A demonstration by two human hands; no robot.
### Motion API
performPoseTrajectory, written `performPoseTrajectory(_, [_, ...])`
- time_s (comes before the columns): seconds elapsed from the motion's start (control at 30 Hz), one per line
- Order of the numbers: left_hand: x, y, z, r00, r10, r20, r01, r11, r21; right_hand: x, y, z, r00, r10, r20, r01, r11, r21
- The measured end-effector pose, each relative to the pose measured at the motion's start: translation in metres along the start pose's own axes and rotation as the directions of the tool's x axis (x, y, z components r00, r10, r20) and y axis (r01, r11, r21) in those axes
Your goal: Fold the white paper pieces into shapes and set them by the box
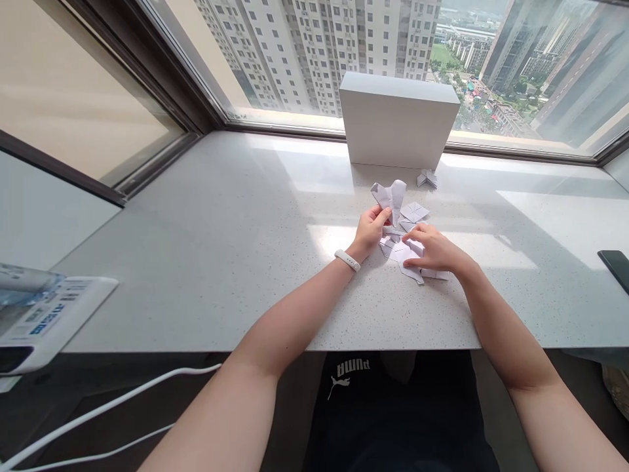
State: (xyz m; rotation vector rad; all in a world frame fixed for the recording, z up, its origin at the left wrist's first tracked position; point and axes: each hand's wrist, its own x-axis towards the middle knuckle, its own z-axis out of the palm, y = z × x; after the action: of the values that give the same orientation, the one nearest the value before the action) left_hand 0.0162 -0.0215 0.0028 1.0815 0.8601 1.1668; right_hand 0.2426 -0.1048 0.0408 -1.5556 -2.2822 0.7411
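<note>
My left hand pinches a folded white paper piece between thumb and fingers, holding it raised with two rounded flaps pointing up. Close beside it, my right hand reaches over a loose pile of folded white paper pieces. Its thumb and fingers are apart and touch the paper there; whether they grip a piece is hard to make out. A square folded paper with crease lines lies just beyond the pile. Farther back, a small stack of folded paper rests near the box.
A large white box stands against the window at the back of the speckled white counter. A dark phone lies at the right edge. At left is a white device with a label, and white cables hang below the counter.
</note>
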Motion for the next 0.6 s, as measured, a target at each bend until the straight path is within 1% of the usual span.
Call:
performPoseTrajectory(0.1, [0.001,-0.004,-0.003,1.0,0.011,0.021,-0.011,1.0,0.009,-0.005,0.006,-0.011,0.997,0.074,0.03,-0.075,0.997,0.036])
performPoseTrajectory(0.2, [0.001,-0.006,-0.005,0.999,0.026,0.039,-0.026,1.0,0.017,-0.01,0.013,-0.026,0.994,0.107,0.025,-0.109,0.985,0.135])
performPoseTrajectory(0.23, [0.001,-0.006,-0.005,0.999,0.032,0.038,-0.032,0.999,0.021,-0.011,0.015,-0.031,0.994,0.107,-0.003,-0.105,0.979,0.174])
performPoseTrajectory(0.3, [0.001,-0.005,-0.005,0.999,0.036,0.03,-0.036,0.999,0.028,-0.014,0.018,-0.039,0.987,0.125,-0.097,-0.101,0.97,0.22])
performPoseTrajectory(0.33, [0.001,-0.004,-0.004,0.999,0.034,0.024,-0.034,0.999,0.032,-0.016,0.02,-0.043,0.977,0.153,-0.148,-0.119,0.969,0.218])
performPoseTrajectory(0.4, [0.0,-0.002,-0.003,0.999,0.029,0.015,-0.029,0.999,0.034,-0.019,0.025,-0.047,0.947,0.244,-0.209,-0.209,0.962,0.175])
performPoseTrajectory(0.43, [0.0,-0.002,-0.002,0.999,0.03,0.011,-0.03,0.999,0.035,-0.02,0.027,-0.048,0.931,0.301,-0.208,-0.275,0.951,0.145])
performPoseTrajectory(0.5, [0.0,-0.001,-0.001,0.999,0.042,0.003,-0.042,0.998,0.036,-0.02,0.031,-0.046,0.902,0.399,-0.163,-0.388,0.917,0.095])
performPoseTrajectory(0.53, [0.0,-0.001,-0.001,0.999,0.047,-0.004,-0.047,0.998,0.036,-0.02,0.033,-0.044,0.893,0.428,-0.137,-0.421,0.903,0.08])
performPoseTrajectory(0.6, [0.0,-0.001,-0.001,0.999,0.048,-0.014,-0.047,0.998,0.04,-0.017,0.033,-0.038,0.886,0.453,-0.103,-0.446,0.891,0.082])
